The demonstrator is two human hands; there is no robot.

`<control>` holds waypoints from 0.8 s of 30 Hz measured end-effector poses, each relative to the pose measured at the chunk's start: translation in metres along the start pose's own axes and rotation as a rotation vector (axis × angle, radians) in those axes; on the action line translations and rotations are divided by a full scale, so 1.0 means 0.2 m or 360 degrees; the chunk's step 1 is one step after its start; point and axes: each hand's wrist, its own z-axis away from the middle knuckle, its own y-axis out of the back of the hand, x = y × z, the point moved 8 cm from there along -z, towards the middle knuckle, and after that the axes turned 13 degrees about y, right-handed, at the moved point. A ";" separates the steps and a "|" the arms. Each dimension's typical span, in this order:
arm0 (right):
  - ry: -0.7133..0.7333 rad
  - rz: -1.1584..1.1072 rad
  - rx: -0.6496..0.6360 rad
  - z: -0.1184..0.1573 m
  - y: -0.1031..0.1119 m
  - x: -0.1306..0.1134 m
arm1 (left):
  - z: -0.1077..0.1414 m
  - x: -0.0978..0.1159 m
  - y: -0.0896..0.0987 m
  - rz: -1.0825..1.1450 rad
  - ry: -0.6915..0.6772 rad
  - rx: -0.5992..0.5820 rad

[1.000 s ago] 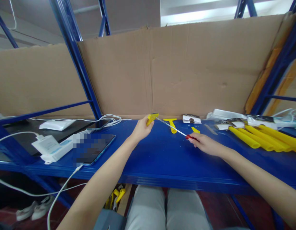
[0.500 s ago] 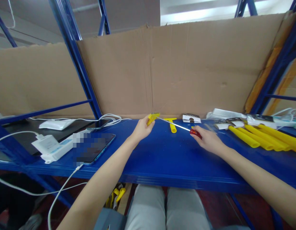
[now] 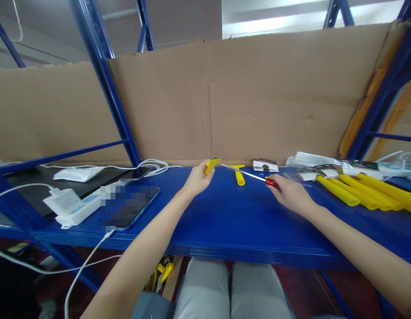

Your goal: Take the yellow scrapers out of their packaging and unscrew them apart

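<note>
My left hand (image 3: 197, 179) is closed on a small yellow piece (image 3: 212, 165) above the back of the blue shelf (image 3: 221, 226). My right hand (image 3: 288, 190) grips the red handle of a screwdriver (image 3: 253, 176). Its long metal shaft points left, and the tip reaches the yellow piece; the exact contact is too small to tell. Behind the shaft, a yellow T-shaped part (image 3: 239, 177) lies on the shelf. A white and black packet (image 3: 265, 165) sits to the right of that part.
Several yellow tubes (image 3: 368, 195) and packaging lie at the right. On the left are a phone (image 3: 132, 208), a white power strip (image 3: 80, 210) and coiled cables (image 3: 155, 166). Cardboard (image 3: 258, 97) stands along the back. Below the shelf is a box with yellow parts (image 3: 167, 271).
The view has shifted very slightly. Both hands hold the same things in nearly the same places, and the red handle looks a little turned.
</note>
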 end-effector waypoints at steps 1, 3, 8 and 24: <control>0.0001 0.0001 -0.0003 0.00 0.00 0.00 | 0.00 0.00 0.00 -0.0003 -0.0004 0.0000; 0.0007 0.0001 -0.0008 0.00 0.00 -0.01 | 0.00 0.01 0.00 -0.0005 -0.0009 0.0002; 0.0034 -0.0039 0.0010 -0.01 0.01 -0.02 | 0.00 0.02 0.00 0.0007 0.0007 -0.0008; 0.0005 -0.0156 -0.0013 -0.01 -0.01 -0.02 | 0.00 0.01 0.01 0.0025 -0.0055 0.0036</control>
